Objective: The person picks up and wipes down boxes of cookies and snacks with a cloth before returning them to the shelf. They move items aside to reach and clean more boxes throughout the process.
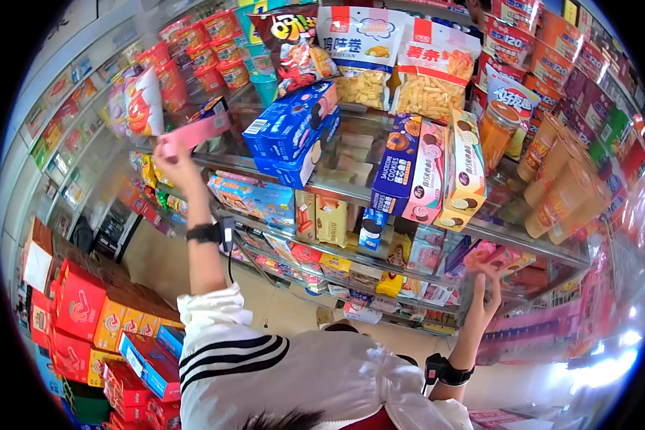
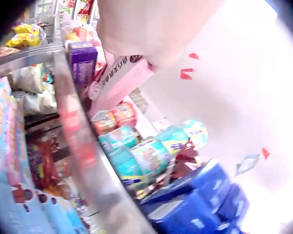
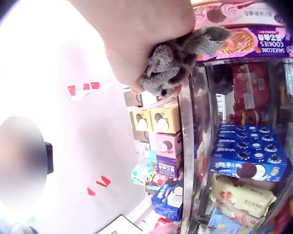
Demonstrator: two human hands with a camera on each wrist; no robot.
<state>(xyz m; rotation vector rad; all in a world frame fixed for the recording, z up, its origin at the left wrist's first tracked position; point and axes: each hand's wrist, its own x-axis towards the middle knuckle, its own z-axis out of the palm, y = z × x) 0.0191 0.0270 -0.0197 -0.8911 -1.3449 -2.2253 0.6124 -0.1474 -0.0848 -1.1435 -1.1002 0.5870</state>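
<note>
In the head view my left hand (image 1: 177,166) grips a pink box (image 1: 197,135) over the upper shelf's left end. The left wrist view shows that pink box (image 2: 121,83) tilted under the left hand (image 2: 151,29), beside a dark purple box (image 2: 82,63). My right hand (image 1: 483,292) is at the shelf's right front edge, holding a grey cloth (image 1: 470,294). Seen from the right wrist, the fluffy grey cloth (image 3: 173,63) is bunched under the right hand (image 3: 141,39), by the metal shelf edge (image 3: 187,131).
Blue cookie boxes (image 1: 291,132) stand on the upper shelf, with purple, pink and cream boxes (image 1: 466,172) to their right. Snack bags (image 1: 358,57) are behind them. Lower shelves hold more packets (image 1: 331,218). Red boxes (image 1: 80,301) are stacked at the lower left.
</note>
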